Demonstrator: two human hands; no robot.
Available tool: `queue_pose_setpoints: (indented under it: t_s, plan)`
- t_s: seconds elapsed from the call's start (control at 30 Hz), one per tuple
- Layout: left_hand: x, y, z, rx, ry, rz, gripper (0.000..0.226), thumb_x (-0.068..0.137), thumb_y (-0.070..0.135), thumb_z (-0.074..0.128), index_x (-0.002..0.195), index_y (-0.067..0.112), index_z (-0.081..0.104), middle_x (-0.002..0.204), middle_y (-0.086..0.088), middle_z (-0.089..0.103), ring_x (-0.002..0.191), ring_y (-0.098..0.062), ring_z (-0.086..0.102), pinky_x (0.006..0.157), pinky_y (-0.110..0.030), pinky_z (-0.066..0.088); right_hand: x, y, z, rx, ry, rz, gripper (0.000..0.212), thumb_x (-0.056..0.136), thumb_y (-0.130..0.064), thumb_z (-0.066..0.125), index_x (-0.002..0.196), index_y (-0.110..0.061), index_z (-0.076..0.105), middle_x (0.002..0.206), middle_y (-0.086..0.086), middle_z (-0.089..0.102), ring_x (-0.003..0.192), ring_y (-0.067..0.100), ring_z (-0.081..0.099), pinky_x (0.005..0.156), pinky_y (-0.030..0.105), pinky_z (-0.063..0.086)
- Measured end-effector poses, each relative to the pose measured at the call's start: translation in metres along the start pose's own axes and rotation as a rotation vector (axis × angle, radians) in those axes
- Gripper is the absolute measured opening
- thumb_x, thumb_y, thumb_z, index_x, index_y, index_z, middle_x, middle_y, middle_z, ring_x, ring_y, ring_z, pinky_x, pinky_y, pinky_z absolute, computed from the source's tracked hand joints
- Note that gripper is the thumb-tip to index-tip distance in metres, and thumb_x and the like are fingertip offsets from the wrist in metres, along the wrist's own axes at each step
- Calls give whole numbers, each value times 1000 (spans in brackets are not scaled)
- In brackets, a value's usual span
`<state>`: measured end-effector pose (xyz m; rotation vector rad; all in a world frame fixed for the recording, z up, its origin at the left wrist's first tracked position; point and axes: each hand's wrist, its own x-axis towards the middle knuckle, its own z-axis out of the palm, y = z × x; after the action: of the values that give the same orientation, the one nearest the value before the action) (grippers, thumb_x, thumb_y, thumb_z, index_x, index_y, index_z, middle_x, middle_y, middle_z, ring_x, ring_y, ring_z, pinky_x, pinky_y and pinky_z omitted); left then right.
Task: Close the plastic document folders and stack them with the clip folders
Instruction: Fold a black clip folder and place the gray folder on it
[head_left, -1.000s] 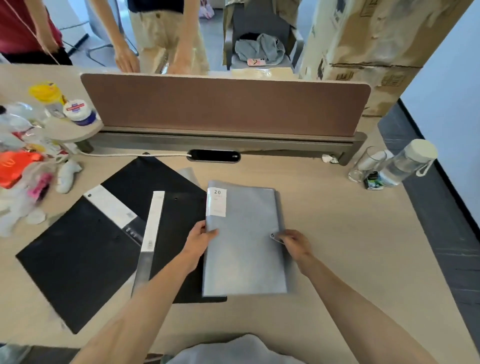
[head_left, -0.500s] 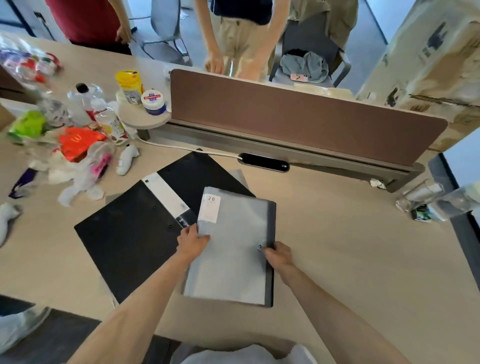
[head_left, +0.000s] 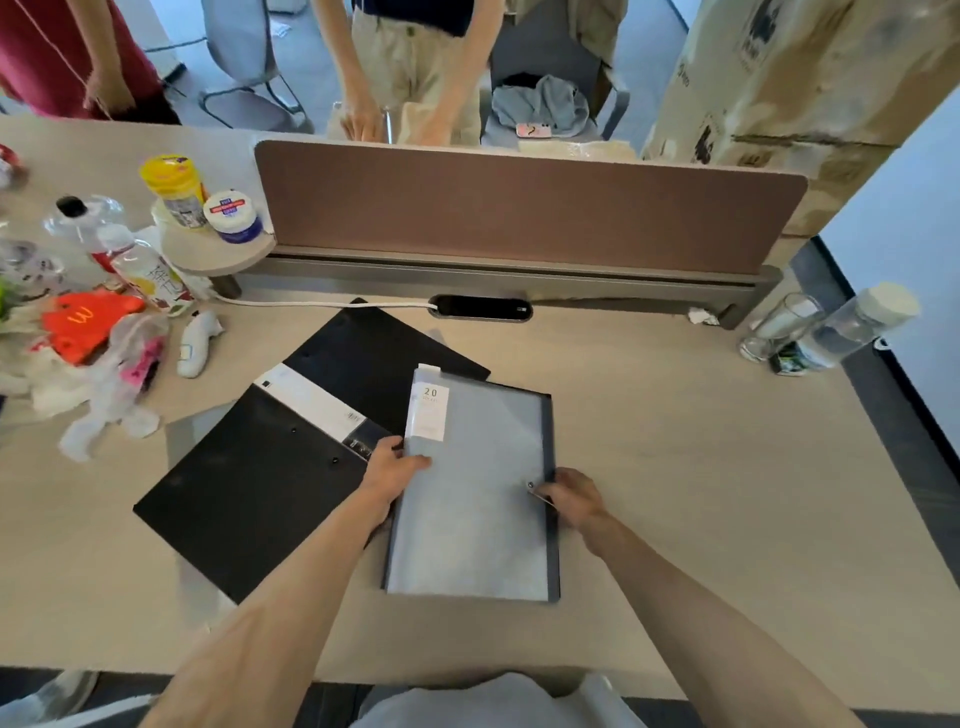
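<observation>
Desk (head_left: 701, 467) — grey folder (head_left: 478, 499) shifted onto black folder (head_left: 249, 483), both hands gripping.

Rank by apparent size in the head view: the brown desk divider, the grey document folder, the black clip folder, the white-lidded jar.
1. Brown desk divider, the largest.
2. and 3. Black clip folder and grey document folder: the clip folder lies open and partly covered, so I won't rank them.
4. White-lidded jar, clearly the smallest.

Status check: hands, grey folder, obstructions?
Left hand and right hand gripping closed translucent grey plastic document folder. It overlaps open black clip folder. Nothing blocking.
</observation>
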<state>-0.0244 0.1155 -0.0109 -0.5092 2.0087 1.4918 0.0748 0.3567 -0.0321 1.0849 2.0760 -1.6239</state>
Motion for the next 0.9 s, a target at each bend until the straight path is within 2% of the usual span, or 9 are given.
queue_pose_setpoints:
  t_s: [0.13,0.3,0.47,0.53,0.63,0.73,0.83,0.9]
  plan:
    - [-5,3,39,-38,-66,-28,59,77,5,72,129,9,45,123,-14,60,107,-29,62,96,-49,50,1,11,-42,4,-11,-2,7,81,-19,71,84,-17,66,80,-3,65,70,7,57,56,19,41]
    - [-16,14,127,-20,-131,27,45,84,0,63,127,5,48,124,-14,62,105,-29,62,92,-40,50,13,43,-118,-13,20,-25,17,80,-28,74,92,-17,68,89,-5,68,84,11,62,65,23,45]
    - [-21,25,229,91,-162,53,44,88,14,61,129,9,48,129,-8,59,114,-28,59,103,-45,45,44,90,-202,-6,146,-11,24,77,-26,73,98,-16,68,105,6,69,99,24,64,91,39,52]
    - [-21,30,264,148,-195,79,45,89,13,56,133,10,47,129,-7,58,116,-28,58,103,-43,44,57,105,-235,-11,171,-2,23,74,-26,73,94,-17,68,104,7,69,97,24,65,89,39,53]
    - [-27,40,303,222,-247,79,47,86,18,55,132,13,46,128,-5,58,115,-26,58,102,-43,45,56,106,-274,12,193,-27,19,79,-20,71,96,-11,68,99,5,71,92,21,65,77,30,50]
    - [-30,46,322,270,-263,26,42,86,19,53,128,19,45,120,1,58,112,-25,57,98,-38,44,57,110,-296,-5,213,-51,19,81,-24,70,97,-13,69,96,2,72,91,20,67,81,34,53]
    - [-20,46,330,318,-261,66,47,75,22,51,122,20,55,120,-3,65,106,-25,63,94,-42,50,67,116,-304,-89,210,-62,27,78,-34,69,95,-13,65,97,1,70,90,19,66,80,33,55]
    - [-18,48,329,361,-250,101,38,79,16,49,115,19,59,114,-5,68,100,-24,65,87,-38,52,67,112,-303,-219,248,-63,30,81,-35,65,99,-12,59,104,5,61,91,19,57,76,28,49]
